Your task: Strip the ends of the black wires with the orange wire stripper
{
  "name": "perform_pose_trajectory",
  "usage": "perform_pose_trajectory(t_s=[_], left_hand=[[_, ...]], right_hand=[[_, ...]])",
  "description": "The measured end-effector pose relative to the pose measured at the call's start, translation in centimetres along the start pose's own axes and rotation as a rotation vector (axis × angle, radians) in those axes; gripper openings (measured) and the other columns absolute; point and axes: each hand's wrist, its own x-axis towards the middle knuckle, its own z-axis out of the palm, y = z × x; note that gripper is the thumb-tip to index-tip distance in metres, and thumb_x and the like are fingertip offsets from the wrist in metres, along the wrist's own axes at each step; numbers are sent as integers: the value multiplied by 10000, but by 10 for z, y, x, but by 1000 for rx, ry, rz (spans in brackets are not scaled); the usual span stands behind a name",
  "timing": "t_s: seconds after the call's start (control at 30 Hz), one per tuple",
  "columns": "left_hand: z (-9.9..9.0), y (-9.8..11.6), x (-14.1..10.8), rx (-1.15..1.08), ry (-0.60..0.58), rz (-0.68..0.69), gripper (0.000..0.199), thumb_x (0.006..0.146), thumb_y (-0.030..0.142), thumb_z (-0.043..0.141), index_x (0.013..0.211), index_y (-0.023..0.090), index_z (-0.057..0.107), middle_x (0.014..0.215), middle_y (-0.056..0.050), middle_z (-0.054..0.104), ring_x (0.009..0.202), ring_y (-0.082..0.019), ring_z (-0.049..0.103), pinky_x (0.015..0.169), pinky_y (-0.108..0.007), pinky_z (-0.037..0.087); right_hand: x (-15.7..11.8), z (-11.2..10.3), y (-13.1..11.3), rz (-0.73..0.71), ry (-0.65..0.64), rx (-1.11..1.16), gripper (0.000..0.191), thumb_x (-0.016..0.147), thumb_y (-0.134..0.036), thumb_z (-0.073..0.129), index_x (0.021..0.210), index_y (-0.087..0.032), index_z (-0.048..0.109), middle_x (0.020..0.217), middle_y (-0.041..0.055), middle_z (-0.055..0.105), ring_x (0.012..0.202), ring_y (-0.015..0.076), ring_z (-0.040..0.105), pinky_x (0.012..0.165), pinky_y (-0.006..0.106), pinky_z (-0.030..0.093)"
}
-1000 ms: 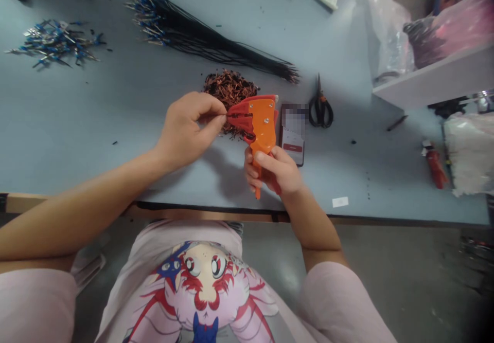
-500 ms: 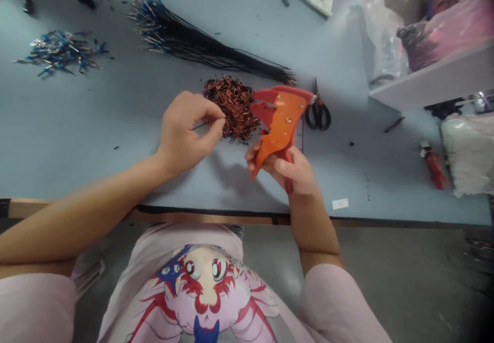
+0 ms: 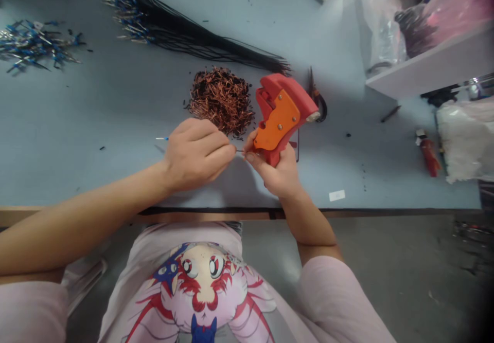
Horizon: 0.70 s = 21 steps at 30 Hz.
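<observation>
My left hand (image 3: 200,152) is closed on a thin dark wire (image 3: 240,151). A blue-and-silver tip (image 3: 162,139) sticks out behind that hand, on the left. My right hand (image 3: 276,170) is wrapped round a red and orange wire stripper (image 3: 280,119), its jaws pointing up and left. The thumb and a fingertip of my right hand meet at the wire's free end, close to my left fingertips. Just beyond both hands lies a heap of copper-coloured wire scraps (image 3: 222,98).
Behind the heap stretches a bundle of black wires (image 3: 200,37) with blue ends. Blue-tipped pieces (image 3: 33,47) lie at the left. Black-handled scissors (image 3: 319,101) rest beside the stripper. A red-handled tool (image 3: 428,155) and a white shelf (image 3: 428,57) with bags are at the right.
My left hand has moved right and down, bringing the wire to the right hand's fingertips. The stripper has turned in my right hand, and its thumb has shifted to the wire. The view has shifted slightly.
</observation>
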Motion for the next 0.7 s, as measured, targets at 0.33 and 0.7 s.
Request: perform_pose_trajectory(t_s=[0.33,0.7], left_hand=[[1,-8,5,-146,-229,-85,234,938,227,526,715,217,597,685,-6,637,673,-169,566,606,-348,315],[-28,-76,7,28,29,-611,58,827,160,688,776,188,691,739,14,643,725,-132,540,715,-315,401]], right_hand=[[4,-2,-5,-9,-57,-143,116,843,-237,641,895,-227,537,799,2,567,708,164,550,705,358,531],[19,-31,13,102,181,-50,190,785,-241,678,948,-258,581,846,6,616,704,177,608,682,386,573]])
